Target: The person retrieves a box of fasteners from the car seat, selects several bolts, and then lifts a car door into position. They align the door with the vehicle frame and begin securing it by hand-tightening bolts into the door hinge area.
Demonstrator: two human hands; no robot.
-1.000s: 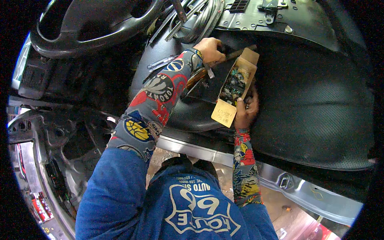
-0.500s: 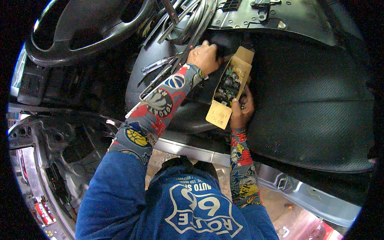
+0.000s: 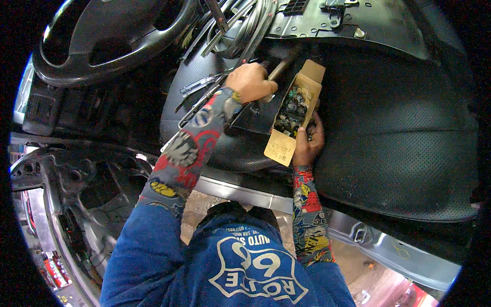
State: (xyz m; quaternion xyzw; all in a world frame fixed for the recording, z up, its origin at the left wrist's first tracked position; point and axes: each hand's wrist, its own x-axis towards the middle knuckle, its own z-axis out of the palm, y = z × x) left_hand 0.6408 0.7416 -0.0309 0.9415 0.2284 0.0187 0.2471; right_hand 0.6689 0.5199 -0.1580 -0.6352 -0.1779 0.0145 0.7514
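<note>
My right hand (image 3: 309,140) grips the near right side of a small open cardboard box (image 3: 279,146), thumb at its edge. Inside lie several small dark, pale and green parts (image 3: 294,107), like clips or fasteners. The box is tilted over the black seat, its end flaps folded out. To its left, my left hand (image 3: 250,83) is closed round a slim, light-coloured, bar-like tool (image 3: 284,64) pointing away toward the far right. Motion blurs the tool, so its exact kind is unclear.
Long metal tools (image 3: 199,84) lie on the seat left of my left hand. Beyond them are coiled dark trim strips (image 3: 245,30). A steering wheel (image 3: 102,61) stands far left, a grey plastic panel (image 3: 378,23) far right. Another black perforated seat section (image 3: 404,143) spreads right.
My left hand has drawn back slightly to the left and toward me, and the bar-like tool now shows in it. The box and my right hand have hardly moved.
</note>
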